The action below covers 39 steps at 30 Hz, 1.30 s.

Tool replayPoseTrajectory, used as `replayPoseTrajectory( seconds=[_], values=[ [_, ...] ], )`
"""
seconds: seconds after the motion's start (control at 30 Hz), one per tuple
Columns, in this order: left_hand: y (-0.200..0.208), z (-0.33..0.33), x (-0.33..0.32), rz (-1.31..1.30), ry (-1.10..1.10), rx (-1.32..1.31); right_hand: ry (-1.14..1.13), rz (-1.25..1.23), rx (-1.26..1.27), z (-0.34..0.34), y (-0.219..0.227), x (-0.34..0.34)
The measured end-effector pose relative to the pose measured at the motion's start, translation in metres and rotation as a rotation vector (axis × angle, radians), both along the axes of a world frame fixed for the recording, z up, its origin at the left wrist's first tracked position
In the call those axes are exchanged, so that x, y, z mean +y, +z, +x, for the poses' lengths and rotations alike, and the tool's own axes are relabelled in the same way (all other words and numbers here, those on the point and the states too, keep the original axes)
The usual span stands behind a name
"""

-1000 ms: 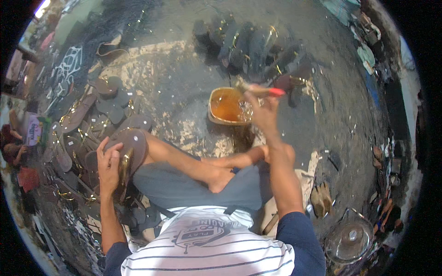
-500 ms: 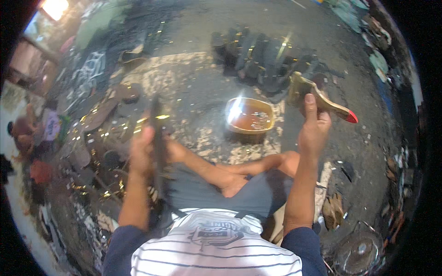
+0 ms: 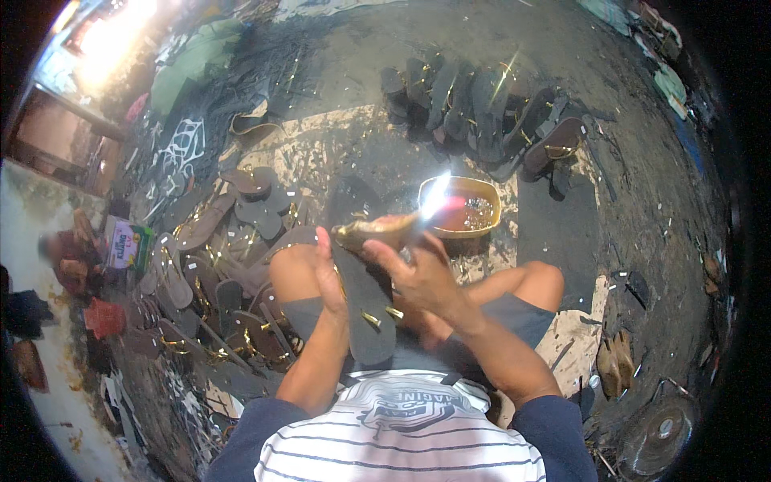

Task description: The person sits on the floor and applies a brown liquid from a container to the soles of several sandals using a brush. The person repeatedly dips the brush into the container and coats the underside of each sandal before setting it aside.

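My left hand (image 3: 329, 277) is closed along the edge of a dark grey sandal sole (image 3: 369, 297), with gold strap ends sticking out of it. The sole stands tilted over my lap. In my right hand (image 3: 427, 277) is a yellowish shoe last (image 3: 385, 233); its red tip is blurred and points at the bowl. The last lies across the upper end of the sole, close to my left fingers. Whether the last and sole touch is hard to make out. Just beyond my right hand sits a yellow-rimmed bowl (image 3: 491, 221) of amber liquid.
Many dark sandals (image 3: 201, 281) with gold straps are heaped at my left. Another row of sandals (image 3: 474, 104) stands beyond the bowl. A pair of brown shoe lasts (image 3: 614, 365) and a round metal fan-like object (image 3: 658, 430) are at my lower right.
Both hands have come together in front of me. The right hand brought the last leftward from the far right, and the left hand moved the sole rightward and turned its broad face upward.
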State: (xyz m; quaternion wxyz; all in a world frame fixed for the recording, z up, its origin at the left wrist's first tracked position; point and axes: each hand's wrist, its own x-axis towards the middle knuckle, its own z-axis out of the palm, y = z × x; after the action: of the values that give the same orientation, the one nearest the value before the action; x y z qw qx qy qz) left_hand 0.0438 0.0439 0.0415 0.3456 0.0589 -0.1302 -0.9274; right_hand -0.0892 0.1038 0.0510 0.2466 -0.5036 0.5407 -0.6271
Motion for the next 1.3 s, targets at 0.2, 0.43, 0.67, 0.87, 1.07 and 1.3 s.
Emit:
replayPoseTrajectory(
  seconds=[0.2,0.43,0.67,0.87,1.07,1.3],
  values=[
    [0.019,-0.005,0.017,-0.163,0.071,-0.198,-0.076,0.122,0.099,-0.038,-0.014,-0.011],
    [-0.027,0.03,0.064,-0.003,0.002,-0.346,-0.295,0.2,-0.161,-0.086,-0.009,0.005],
    [-0.018,0.065,0.09,-0.07,-0.092,-0.364,-0.256,0.686,0.45,-0.154,-0.1,-0.004],
    [-0.03,0.074,0.07,0.038,0.116,-0.28,-0.416,0.281,0.527,-0.156,-0.108,-0.016],
    [-0.049,0.034,0.011,-0.07,0.098,-0.222,-0.439,0.579,0.915,-0.219,-0.083,0.076],
    [-0.02,-0.048,-0.036,-0.165,0.217,-0.164,-0.377,0.416,-0.157,-0.068,0.049,0.052]
  ],
)
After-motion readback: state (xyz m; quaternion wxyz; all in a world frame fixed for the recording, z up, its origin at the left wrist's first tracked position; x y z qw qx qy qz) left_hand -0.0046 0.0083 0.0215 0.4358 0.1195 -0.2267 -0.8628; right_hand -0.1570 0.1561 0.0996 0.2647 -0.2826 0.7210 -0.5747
